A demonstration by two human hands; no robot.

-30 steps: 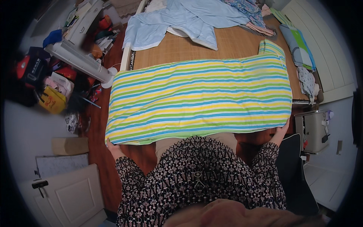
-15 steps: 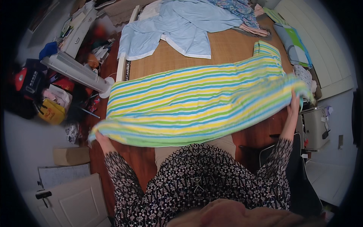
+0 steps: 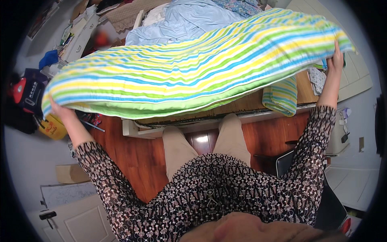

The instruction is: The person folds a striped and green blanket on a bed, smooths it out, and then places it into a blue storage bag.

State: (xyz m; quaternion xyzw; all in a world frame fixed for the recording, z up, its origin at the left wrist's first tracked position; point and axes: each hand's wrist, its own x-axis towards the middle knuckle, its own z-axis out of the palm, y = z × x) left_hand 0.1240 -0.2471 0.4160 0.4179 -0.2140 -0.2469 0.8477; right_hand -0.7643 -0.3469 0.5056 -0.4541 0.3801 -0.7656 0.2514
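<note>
A quilt (image 3: 193,74) striped in yellow, green, blue and white is stretched between my raised hands, billowing above the bed. Its plain light-green underside shows along the near edge. My left hand (image 3: 62,112) grips its near left corner, the fingers partly covered by cloth. At the near right corner my right hand (image 3: 335,60) is closed on the fabric. Beneath the raised quilt, a bundle (image 3: 281,97) of similar striped cloth lies on the right part of the bed's woven mat (image 3: 242,105). The quilt hides most of the mat.
A crumpled light-blue cover (image 3: 181,20) lies at the far end of the bed. The white bed frame (image 3: 139,131) has a corner just before my legs. Bags, including a yellow one (image 3: 52,127), stand at left. A black chair (image 3: 284,161) is at my right.
Both hands have risen, moved forward and spread wider apart, lifting the quilt off the bed. The near bed edge and the striped bundle have come into view beneath it.
</note>
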